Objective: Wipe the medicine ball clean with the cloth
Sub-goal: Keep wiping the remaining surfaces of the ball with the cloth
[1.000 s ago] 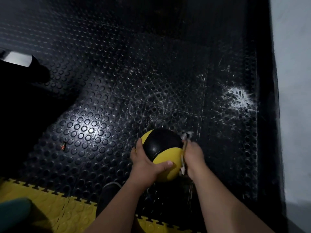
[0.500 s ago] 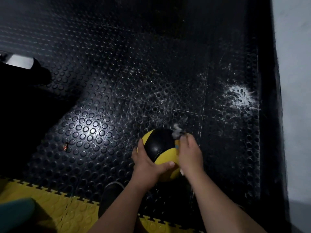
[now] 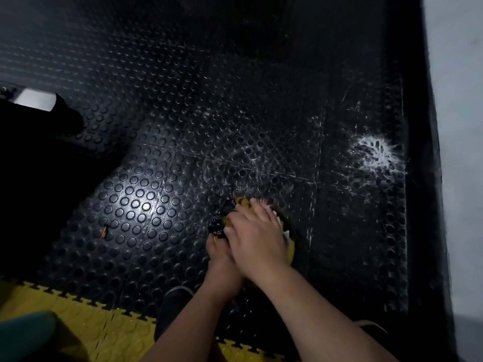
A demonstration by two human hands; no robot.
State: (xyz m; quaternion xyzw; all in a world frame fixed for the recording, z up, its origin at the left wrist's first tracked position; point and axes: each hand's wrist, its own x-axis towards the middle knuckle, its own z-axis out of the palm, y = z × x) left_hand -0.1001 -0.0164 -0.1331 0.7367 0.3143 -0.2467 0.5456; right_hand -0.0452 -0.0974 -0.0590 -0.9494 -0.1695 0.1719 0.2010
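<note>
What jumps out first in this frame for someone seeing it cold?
The two bare hands low in the centre: the right hand lies spread over the yellow and black medicine ball, nearly hiding it, with the left hand on the ball's near-left side. A sliver of white cloth peeks out under the right hand. Next is the white powdery splat on the black studded floor mat, far right by the wall.

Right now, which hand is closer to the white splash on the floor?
The right hand. It lies over the top of the medicine ball, on the side toward the white splash. The left hand holds the ball's far side.
</note>
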